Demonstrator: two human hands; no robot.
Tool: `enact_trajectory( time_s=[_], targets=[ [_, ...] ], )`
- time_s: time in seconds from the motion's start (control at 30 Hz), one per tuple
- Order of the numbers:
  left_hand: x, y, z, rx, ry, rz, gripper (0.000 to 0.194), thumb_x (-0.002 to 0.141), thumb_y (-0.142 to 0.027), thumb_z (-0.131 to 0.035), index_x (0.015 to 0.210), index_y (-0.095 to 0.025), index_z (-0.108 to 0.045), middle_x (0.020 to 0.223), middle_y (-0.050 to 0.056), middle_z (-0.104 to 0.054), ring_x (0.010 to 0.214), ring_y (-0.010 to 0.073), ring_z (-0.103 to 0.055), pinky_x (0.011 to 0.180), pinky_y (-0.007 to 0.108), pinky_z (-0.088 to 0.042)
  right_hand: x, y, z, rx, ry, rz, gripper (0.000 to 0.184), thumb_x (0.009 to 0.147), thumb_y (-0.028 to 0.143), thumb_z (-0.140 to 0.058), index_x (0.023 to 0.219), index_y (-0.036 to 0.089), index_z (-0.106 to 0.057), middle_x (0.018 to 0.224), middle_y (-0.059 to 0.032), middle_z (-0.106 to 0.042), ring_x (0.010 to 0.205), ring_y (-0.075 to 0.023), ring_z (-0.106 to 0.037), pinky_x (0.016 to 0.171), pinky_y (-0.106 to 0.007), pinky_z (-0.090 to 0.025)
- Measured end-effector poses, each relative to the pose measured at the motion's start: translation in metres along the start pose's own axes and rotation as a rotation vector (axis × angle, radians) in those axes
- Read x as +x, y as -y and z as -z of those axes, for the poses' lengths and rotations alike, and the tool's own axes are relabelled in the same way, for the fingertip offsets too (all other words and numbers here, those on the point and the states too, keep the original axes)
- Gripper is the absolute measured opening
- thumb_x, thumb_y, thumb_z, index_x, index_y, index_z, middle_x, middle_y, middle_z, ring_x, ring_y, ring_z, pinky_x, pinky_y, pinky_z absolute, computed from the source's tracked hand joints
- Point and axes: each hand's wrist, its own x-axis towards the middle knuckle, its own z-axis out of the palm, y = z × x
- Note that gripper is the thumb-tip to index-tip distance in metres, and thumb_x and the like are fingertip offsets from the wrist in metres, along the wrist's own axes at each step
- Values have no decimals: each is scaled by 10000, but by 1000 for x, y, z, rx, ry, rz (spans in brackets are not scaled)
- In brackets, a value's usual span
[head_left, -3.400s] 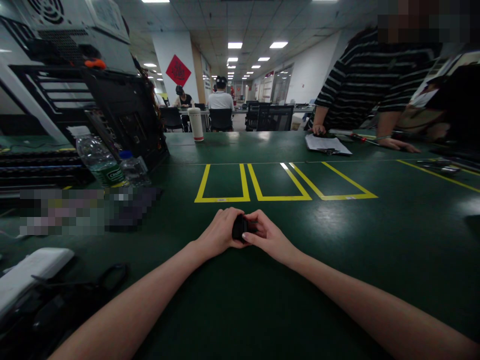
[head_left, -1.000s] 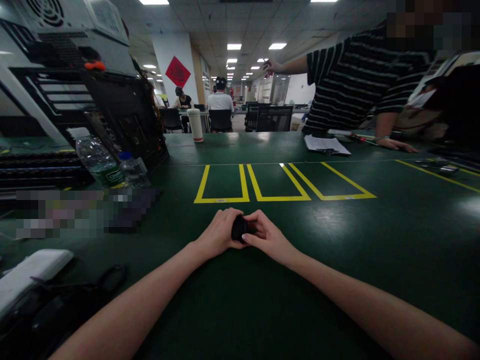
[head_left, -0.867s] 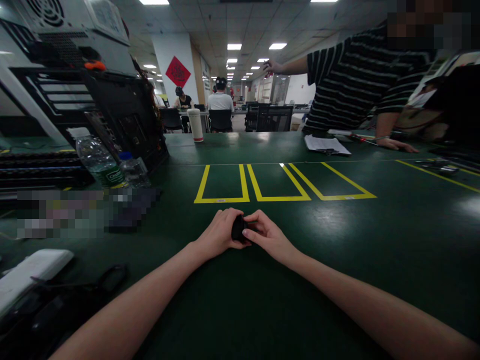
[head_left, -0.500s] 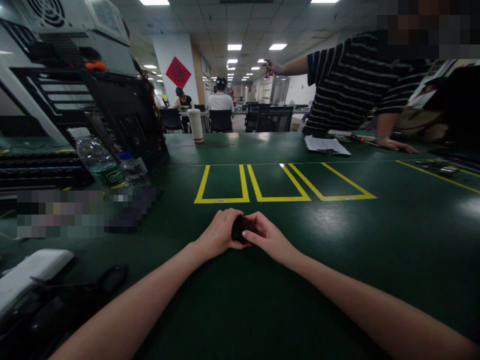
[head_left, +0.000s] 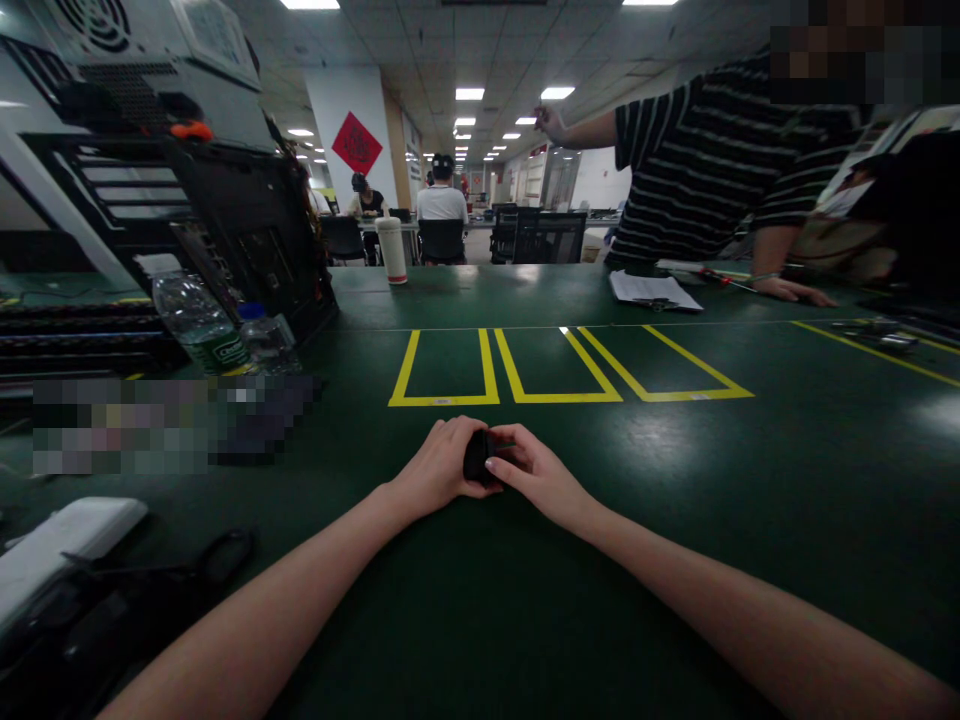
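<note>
A small black object with rounded edges (head_left: pixel 476 458) is held between my two hands, low over the green table (head_left: pixel 525 600). Its kind cannot be made out. My left hand (head_left: pixel 442 462) curls round its left side, thumb below and fingers above. From the right, my right hand (head_left: pixel 534 470) pinches it, with the thumb on its near face and the fingers behind. Both hands are closed on it and cover much of it. Just beyond them, yellow tape outlines (head_left: pixel 442 402) mark three open-topped boxes on the table.
At the left stand an open computer case (head_left: pixel 247 220), a large plastic bottle (head_left: pixel 191 310) and a smaller blue-capped bottle (head_left: pixel 266 340). A white device (head_left: pixel 75 540) and black cables (head_left: pixel 112 610) lie nearer. Across the table are a paper cup (head_left: pixel 391 250), a clipboard (head_left: pixel 654 290) and a person in a striped shirt (head_left: pixel 697 170).
My hands and the black object stay almost exactly in place. Across the table, the standing person's raised hand has shifted slightly.
</note>
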Motion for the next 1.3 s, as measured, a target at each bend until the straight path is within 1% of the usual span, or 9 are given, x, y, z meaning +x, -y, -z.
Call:
enact_trajectory(
  time_s=[0.23, 0.33, 0.53, 0.67, 0.87, 1.03, 1.13, 1.2, 1.3],
  targets=[
    [0, 1, 1, -3, 22, 16, 572, 615, -307, -698, 1074, -183, -381, 1010, 76, -502, 894, 243, -508, 735, 371, -417, -1, -2, 0, 45, 31, 46, 193, 784, 249, -532, 954, 234, -442, 1021, -13, -509, 976, -184, -530, 809, -378, -480],
    [0, 0, 1, 1, 27, 9, 563, 623, -318, -693, 1071, -177, -381, 1006, 74, -501, 878, 233, -506, 731, 363, -422, 0, -3, -1, 48, 26, 41, 168, 795, 248, -515, 947, 237, -445, 1017, -10, -508, 968, -181, -533, 804, -376, -486],
    [1, -1, 1, 21, 11, 13, 566, 610, -310, -708, 1054, -165, -389, 987, 67, -505, 848, 215, -501, 719, 342, -424, 0, 0, 0, -13, -4, 10, 263, 793, 247, -518, 1043, 230, -437, 1093, -31, -479, 1028, -191, -491, 843, -387, -461],
    [0, 0, 1, 20, 20, 5, 567, 618, -310, -703, 1064, -164, -384, 991, 66, -504, 851, 213, -499, 719, 339, -425, -1, 2, 0, 19, 38, 27, 235, 778, 242, -541, 994, 227, -451, 1049, -21, -501, 998, -187, -515, 835, -383, -461],
    [0, -1, 5, -1, 41, -4, 556, 648, -341, -676, 1081, -161, -378, 1011, 77, -497, 864, 217, -498, 725, 343, -425, -1, -2, 1, 94, 48, 41, 176, 798, 256, -517, 962, 236, -457, 1006, -15, -511, 927, -182, -556, 757, -358, -498],
    [1, 0, 1, 19, 8, 10, 580, 603, -326, -713, 1060, -163, -395, 982, 66, -508, 851, 223, -505, 727, 354, -421, 5, -8, 3, 58, 5, 48, 219, 784, 239, -539, 988, 221, -461, 1013, -24, -514, 976, -183, -527, 826, -367, -459],
    [1, 1, 0, 5, 11, 12, 581, 605, -329, -712, 1064, -174, -391, 981, 61, -508, 855, 224, -511, 731, 358, -420, 6, -7, 5, 44, 37, 13, 267, 786, 247, -535, 1037, 219, -447, 1059, -38, -501, 984, -184, -520, 841, -380, -444],
    [1, 0, 1, -8, 29, 7, 570, 620, -336, -700, 1069, -176, -388, 991, 62, -506, 862, 223, -512, 733, 356, -420, 6, -4, 7, 64, 96, 1, 222, 789, 253, -530, 995, 215, -456, 1032, -32, -507, 954, -179, -536, 826, -379, -452],
    [0, 0, 3, -5, 31, 12, 570, 614, -321, -706, 1064, -173, -388, 992, 63, -505, 869, 226, -510, 731, 356, -419, 5, -2, 9, 116, 154, 25, 271, 746, 213, -587, 972, 221, -436, 1037, -24, -495, 969, -174, -529, 823, -364, -453]
  ],
)
